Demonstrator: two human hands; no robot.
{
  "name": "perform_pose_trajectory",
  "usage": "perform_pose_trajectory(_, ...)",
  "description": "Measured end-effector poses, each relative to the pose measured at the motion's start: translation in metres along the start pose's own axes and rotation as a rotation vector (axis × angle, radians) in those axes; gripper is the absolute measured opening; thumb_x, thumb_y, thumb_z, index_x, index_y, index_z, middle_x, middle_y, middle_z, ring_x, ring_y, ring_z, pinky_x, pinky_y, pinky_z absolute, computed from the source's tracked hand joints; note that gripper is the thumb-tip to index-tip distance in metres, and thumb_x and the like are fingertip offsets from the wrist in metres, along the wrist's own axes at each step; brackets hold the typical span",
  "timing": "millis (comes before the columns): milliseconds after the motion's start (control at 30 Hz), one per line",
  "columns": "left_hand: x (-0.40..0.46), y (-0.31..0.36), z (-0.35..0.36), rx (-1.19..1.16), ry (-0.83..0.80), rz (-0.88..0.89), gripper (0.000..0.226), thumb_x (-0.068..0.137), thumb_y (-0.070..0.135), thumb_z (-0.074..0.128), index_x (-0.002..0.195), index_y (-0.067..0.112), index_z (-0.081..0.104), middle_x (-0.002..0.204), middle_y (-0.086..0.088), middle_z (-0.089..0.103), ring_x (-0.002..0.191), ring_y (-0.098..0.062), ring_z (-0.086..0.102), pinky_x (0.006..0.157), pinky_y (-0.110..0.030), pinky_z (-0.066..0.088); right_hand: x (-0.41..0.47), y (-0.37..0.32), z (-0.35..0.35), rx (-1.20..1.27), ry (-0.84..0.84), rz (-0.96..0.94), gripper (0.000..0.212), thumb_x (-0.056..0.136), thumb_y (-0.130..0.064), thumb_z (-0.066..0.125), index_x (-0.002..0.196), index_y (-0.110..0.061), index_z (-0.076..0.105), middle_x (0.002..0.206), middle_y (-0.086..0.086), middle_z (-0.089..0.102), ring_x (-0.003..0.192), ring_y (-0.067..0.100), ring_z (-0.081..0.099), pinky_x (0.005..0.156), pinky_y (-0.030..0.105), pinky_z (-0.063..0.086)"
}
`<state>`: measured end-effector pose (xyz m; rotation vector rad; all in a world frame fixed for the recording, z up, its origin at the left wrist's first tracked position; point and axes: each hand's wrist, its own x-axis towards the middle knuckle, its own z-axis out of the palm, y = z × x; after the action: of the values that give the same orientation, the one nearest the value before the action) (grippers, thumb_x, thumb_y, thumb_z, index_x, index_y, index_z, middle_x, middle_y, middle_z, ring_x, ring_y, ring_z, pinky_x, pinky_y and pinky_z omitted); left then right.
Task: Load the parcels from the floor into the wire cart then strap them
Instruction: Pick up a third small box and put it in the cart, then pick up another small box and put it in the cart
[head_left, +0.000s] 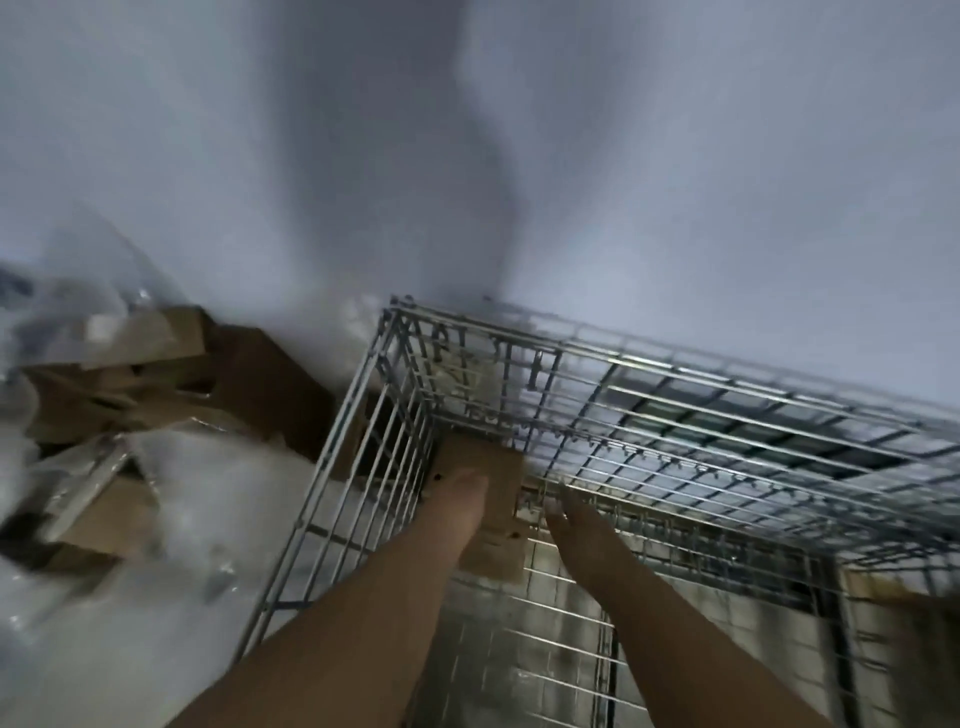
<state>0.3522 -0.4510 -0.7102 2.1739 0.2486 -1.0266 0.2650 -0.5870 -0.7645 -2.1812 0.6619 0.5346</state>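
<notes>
The frame is motion-blurred. A wire cart (332, 467) stands against a white wall, and I look down into it. A brown cardboard parcel (501, 467) lies inside, in the cart's far left corner. My left hand (464, 496) rests on top of that parcel, its fingers seemingly straight. Just right of the parcel's edge, my right hand (569, 512) reaches in with straight fingers and holds nothing. More cardboard parcels (260, 384) lie piled on the floor left of the cart.
Clear plastic wrapping (67, 306) lies among the floor pile, with another box (104, 519) nearer me. A brown box (904, 618) shows through the cart's right wire wall. The white wall runs close behind the cart.
</notes>
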Motion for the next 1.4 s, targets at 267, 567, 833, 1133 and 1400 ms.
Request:
perform_pose_trajectory(267,-0.143,0.104,-0.082,0.012,-0.035,0.308,0.053,0.102,0.038,0.037,0.153,0.027,0.026,0.159,-0.003,0.027,0.143,-0.024,0.03,0.116,-0.035,0.028,-0.111,-0.088,-0.164,-0.289,0.205,-0.189,0.048,0.103,-0.043,0.032,0.137,-0.016,0.053,0.138,0.008,0.057,0.129,0.025,0.05,0.098,0.028,0.037)
perform_pose_trajectory(567,-0.344,0.206,-0.18,0.224,0.087,0.588,0.059,0.103,0.048,0.03,0.155,0.024,0.02,0.163,0.003,0.013,0.15,-0.017,0.015,0.119,-0.034,0.015,-0.288,-0.197,-0.317,-0.412,0.455,-0.24,0.061,0.101,-0.053,0.016,0.134,-0.019,0.056,0.134,0.004,0.06,0.125,0.023,0.052,0.103,0.03,0.038)
perform_pose_trajectory(833,-0.445,0.243,-0.201,0.473,0.339,0.616,0.058,0.099,0.048,0.03,0.151,0.022,0.029,0.157,-0.009,0.027,0.145,-0.033,0.021,0.117,-0.052,0.021,-0.39,-0.248,-0.363,-0.55,0.587,-0.143,0.11,0.071,-0.075,-0.023,0.127,-0.02,0.054,0.125,0.007,0.058,0.121,0.029,0.049,0.1,0.041,0.042)
perform_pose_trajectory(1133,-0.503,0.231,-0.191,0.64,0.419,0.643,0.053,0.101,0.047,0.021,0.151,0.029,0.026,0.158,-0.006,0.021,0.148,-0.032,0.008,0.115,-0.05,0.017,-0.432,-0.258,-0.364,-0.642,0.542,-0.026,0.067,0.098,-0.061,0.008,0.144,-0.025,0.042,0.149,0.002,0.041,0.146,0.027,0.021,0.113,0.047,0.025)
perform_pose_trajectory(1400,-0.513,0.21,-0.203,0.62,0.444,0.614,0.053,0.102,0.045,0.019,0.151,0.029,0.025,0.16,-0.005,0.019,0.149,-0.031,0.005,0.116,-0.051,0.014,-0.442,-0.259,-0.354,-0.712,0.53,-0.027,0.059,0.1,-0.054,0.012,0.148,-0.027,0.033,0.149,0.006,0.039,0.144,0.03,0.022,0.111,0.049,0.028)
